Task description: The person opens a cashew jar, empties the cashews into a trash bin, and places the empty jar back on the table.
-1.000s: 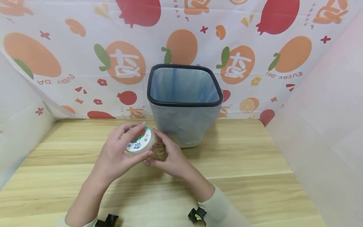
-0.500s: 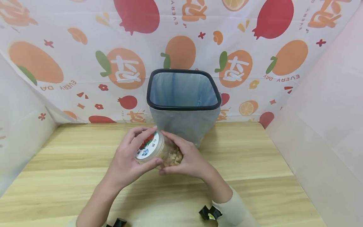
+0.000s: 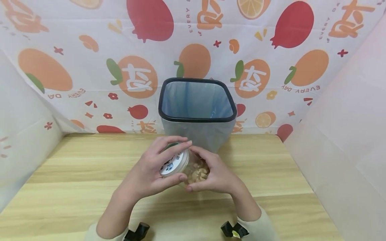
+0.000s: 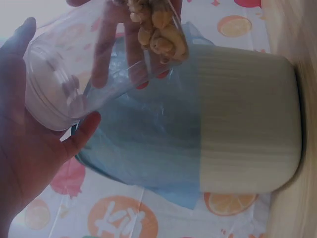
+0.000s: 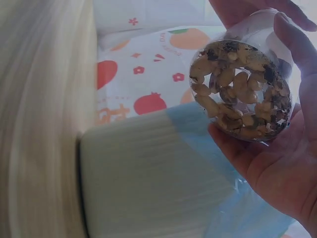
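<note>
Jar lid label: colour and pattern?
White label with blue, green and dark print, partly hidden by the left hand; shows best in the head view.

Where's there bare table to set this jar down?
Bare tabletop lies between the left hand and left wall, and between the right hand and right wall. The middle is crowded: both hands hold the jar in front of the bin.

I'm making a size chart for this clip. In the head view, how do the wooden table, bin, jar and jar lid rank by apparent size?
Largest to smallest:
1. Wooden table
2. Bin
3. Jar, lid included, partly hidden
4. Jar lid, also partly hidden
</note>
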Motion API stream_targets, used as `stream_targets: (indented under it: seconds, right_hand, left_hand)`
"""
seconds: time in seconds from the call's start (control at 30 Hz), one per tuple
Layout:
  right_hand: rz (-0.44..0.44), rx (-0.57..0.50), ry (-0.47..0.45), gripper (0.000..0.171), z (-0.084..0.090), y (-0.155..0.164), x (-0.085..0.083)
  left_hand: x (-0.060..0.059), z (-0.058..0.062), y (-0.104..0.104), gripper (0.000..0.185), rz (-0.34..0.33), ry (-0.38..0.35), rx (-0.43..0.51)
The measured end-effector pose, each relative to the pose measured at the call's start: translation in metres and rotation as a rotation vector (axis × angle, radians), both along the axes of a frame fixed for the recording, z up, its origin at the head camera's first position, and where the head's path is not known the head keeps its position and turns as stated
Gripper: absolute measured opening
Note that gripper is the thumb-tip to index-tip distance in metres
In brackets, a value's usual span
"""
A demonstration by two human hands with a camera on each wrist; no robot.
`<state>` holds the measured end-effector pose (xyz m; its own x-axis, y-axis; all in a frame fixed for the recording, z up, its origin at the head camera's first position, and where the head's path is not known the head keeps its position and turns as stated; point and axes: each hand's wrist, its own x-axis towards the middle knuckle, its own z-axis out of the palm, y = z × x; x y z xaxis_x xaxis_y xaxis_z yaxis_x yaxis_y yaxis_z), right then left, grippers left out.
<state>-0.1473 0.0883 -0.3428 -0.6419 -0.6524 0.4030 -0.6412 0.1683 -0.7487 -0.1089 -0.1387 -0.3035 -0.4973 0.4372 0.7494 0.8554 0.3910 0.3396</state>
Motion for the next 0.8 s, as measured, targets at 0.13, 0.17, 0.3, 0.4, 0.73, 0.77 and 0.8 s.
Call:
stream_targets:
  seconds: [0.13,0.17,0.3,0.4,0.73,0.77,0.8]
  right_hand:
    - [0.026,-0.012,0.018,0.092,0.004,0.006,0.003]
    - [0.034,-0.015,0.022,0.093,0.005,0.007,0.004]
    - [0.077,-0.012,0.026,0.094,0.008,0.009,0.002]
    - [0.091,-0.01,0.024,0.096,0.01,0.008,0.0]
    - [0.112,-0.037,0.005,0.095,0.008,0.013,-0.002]
    - [0.112,-0.039,0.007,0.095,0.008,0.014,-0.002]
    - [0.112,-0.04,0.009,0.095,0.007,0.014,-0.003]
  left_hand:
    - [0.0,-0.001,0.008,0.054,-0.002,0.051,0.015]
    - [0.0,-0.001,0.01,0.053,-0.002,0.064,0.022]
    - [0.0,-0.004,0.015,0.051,0.011,0.092,0.043]
    - [0.001,-0.005,0.015,0.052,0.018,0.089,0.05]
    - [-0.001,-0.004,0.016,0.048,-0.031,0.094,0.035]
    - [-0.001,-0.005,0.016,0.048,-0.03,0.091,0.033]
    - [-0.001,-0.005,0.017,0.048,-0.03,0.092,0.034]
